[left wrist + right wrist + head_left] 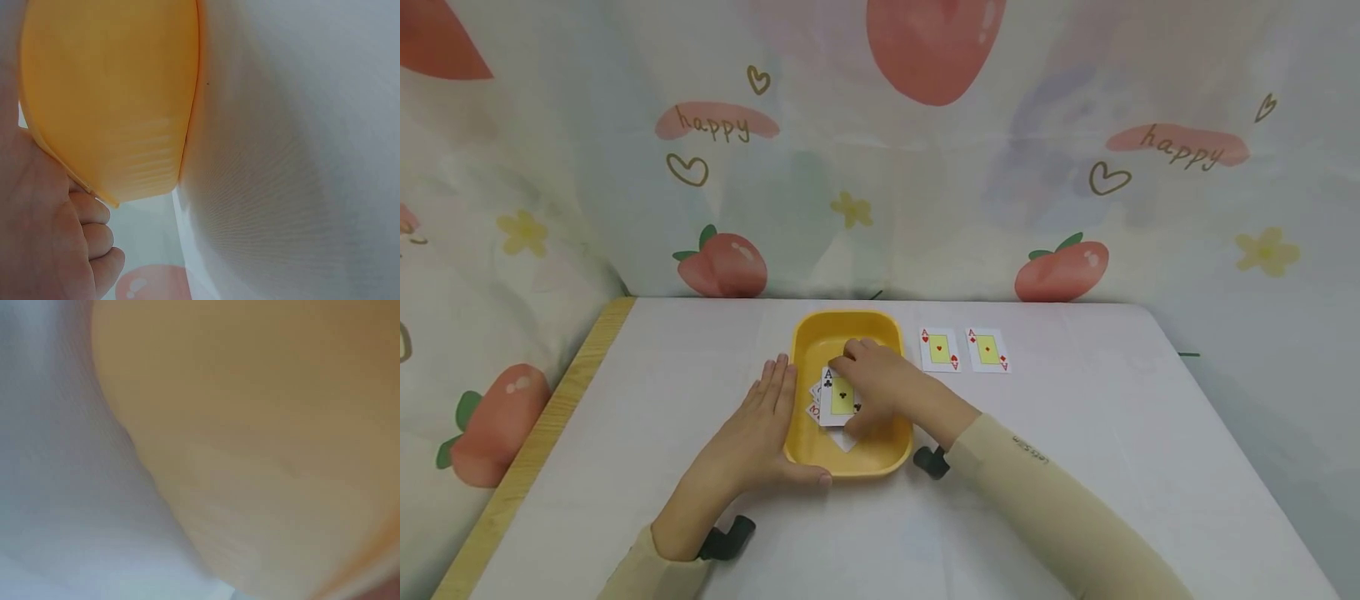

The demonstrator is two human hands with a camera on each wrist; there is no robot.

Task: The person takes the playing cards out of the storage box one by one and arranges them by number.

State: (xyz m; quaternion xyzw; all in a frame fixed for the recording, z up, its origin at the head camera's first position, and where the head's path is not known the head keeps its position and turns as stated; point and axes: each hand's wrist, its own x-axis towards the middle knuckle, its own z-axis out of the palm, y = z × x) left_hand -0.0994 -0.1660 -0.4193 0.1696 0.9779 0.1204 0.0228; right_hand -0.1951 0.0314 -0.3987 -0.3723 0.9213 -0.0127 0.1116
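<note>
My right hand (880, 379) reaches into a yellow plastic tray (887, 460) and holds an ace of clubs playing card (837, 410) by its right side, thumb at the near edge and fingers at the far edge. Under that card several other cards (813, 410) lie loosely overlapped on the tray floor, mostly covered. My left hand (756, 433) rests along the tray's left rim, fingers straight and thumb at the near left corner. In the left wrist view, the left hand (50, 231) lies against the tray's rim. Tray wall (250, 425) fills most of the blurred right wrist view.
To the right of the tray, an ace of hearts (939, 350) and an ace of diamonds (987, 350) lie face up side by side on the white-covered table (1075, 433). A printed curtain (895, 192) hangs behind the table's far edge.
</note>
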